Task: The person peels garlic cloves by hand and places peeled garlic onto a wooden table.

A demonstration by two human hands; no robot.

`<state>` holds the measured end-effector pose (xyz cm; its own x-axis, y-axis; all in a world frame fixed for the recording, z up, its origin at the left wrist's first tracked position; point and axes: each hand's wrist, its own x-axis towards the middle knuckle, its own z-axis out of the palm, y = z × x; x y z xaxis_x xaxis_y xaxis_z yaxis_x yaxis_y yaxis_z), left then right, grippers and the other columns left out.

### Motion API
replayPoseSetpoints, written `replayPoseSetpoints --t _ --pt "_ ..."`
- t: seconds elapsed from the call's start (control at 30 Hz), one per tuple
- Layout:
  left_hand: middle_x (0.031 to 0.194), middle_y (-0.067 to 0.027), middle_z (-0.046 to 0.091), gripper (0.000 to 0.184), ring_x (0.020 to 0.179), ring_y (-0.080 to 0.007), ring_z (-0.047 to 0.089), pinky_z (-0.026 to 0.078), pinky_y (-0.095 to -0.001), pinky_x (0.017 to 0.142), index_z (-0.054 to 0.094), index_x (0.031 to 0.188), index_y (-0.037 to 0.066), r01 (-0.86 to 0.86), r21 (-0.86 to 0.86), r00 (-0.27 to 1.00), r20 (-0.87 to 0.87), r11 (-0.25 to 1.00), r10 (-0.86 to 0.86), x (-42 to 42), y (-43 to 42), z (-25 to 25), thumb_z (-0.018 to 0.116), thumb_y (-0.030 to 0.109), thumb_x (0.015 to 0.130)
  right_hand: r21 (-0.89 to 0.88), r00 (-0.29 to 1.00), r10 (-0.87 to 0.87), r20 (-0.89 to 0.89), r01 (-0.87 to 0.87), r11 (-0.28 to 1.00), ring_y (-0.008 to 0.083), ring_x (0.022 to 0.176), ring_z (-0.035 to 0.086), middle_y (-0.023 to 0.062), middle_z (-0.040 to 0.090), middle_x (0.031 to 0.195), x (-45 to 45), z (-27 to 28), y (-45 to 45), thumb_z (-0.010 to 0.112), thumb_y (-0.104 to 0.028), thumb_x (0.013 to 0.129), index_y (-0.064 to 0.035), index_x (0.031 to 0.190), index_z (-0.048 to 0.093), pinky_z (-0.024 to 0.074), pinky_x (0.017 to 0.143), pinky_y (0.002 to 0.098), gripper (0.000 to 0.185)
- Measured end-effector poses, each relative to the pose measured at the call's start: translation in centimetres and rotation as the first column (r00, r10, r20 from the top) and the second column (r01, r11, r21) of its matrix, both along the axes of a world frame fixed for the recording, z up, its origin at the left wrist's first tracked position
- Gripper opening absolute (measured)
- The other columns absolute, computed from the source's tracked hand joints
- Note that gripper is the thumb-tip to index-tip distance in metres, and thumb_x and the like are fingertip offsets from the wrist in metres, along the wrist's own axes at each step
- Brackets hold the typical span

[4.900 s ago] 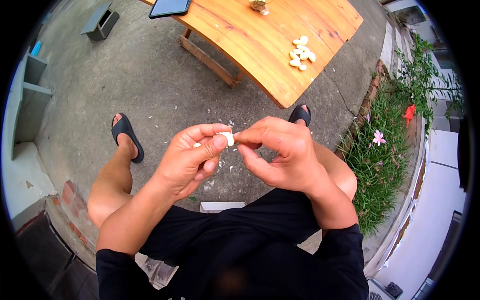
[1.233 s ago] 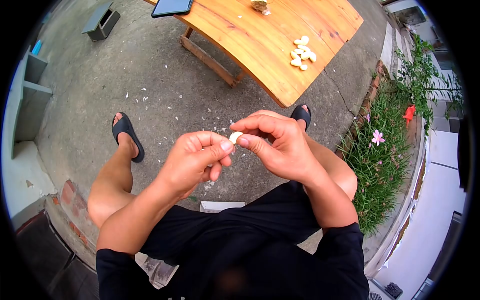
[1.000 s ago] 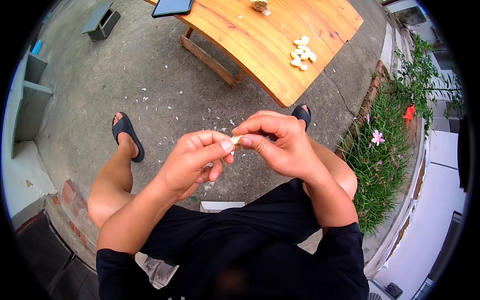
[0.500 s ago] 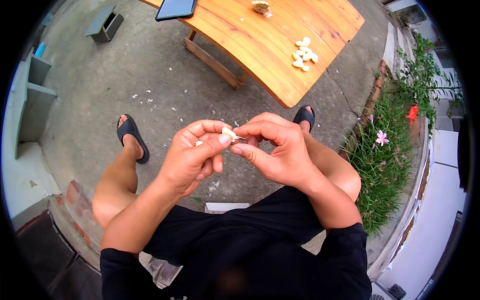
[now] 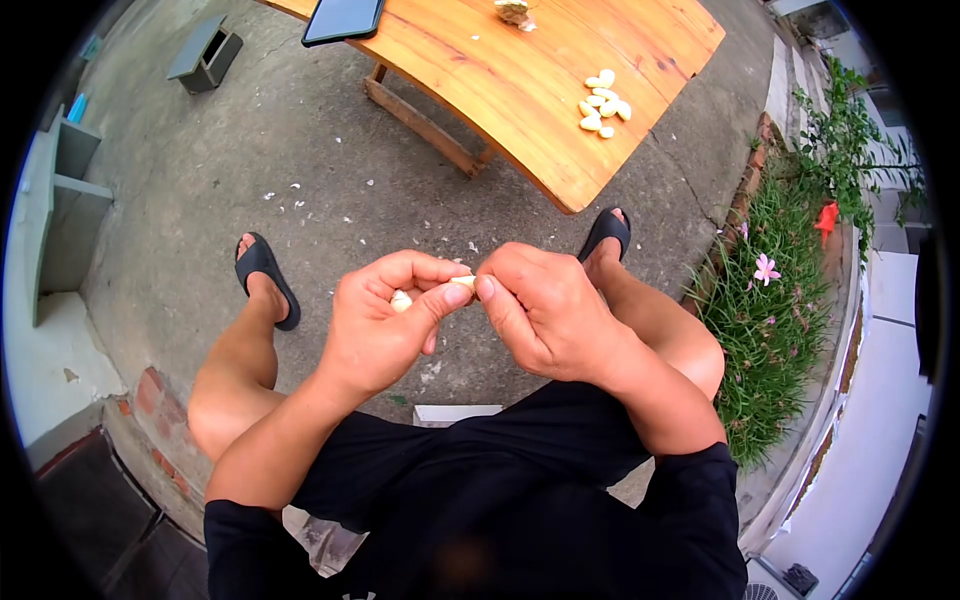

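Between the thumb and index finger of my left hand (image 5: 385,318) is a pale garlic clove (image 5: 464,284). A second garlic clove (image 5: 401,300) sits in the curl of that hand's fingers. My right hand (image 5: 552,308) pinches the clove's other end, fingertips touching it, so both hands meet over the ground between my knees. Whether skin still covers the clove is too small to tell. On the wooden table (image 5: 520,110), several peeled garlic cloves (image 5: 604,105) lie in a loose group near the right corner. Farther back is a partly broken garlic bulb (image 5: 515,13).
A dark-cased phone or tablet (image 5: 343,18) lies at the table's left edge. Bits of garlic skin (image 5: 296,204) are scattered over the concrete floor (image 5: 200,160). A grey box (image 5: 205,54) stands at the upper left. Grass with a pink flower (image 5: 766,269) borders the right side.
My right hand has closed in on the clove; its fingers were farther apart, holding a thin strip of skin, which no longer shows. The second clove in my left hand shows more.
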<state>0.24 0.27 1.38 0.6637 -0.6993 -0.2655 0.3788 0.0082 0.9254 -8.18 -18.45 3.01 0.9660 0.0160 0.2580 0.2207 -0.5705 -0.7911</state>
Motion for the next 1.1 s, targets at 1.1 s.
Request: replayPoseSetpoints --t 1.1 --pt "0.085 -0.0121 0.071 0.010 0.057 -0.0089 0.062 0.038 -0.0190 0.043 0.066 0.102 -0.001 0.023 -0.007 0.928 -0.371 1.000 -0.024 0.6 0.2 -0.2 0.065 0.009 0.099 0.072 0.990 -0.070 0.126 0.062 0.995 0.0324 0.068 0.058 0.0129 0.055 0.074 0.4 -0.8 1.2 0.067 0.007 0.081 -0.0010 0.084 0.062 0.0474 0.058 0.0380 0.010"
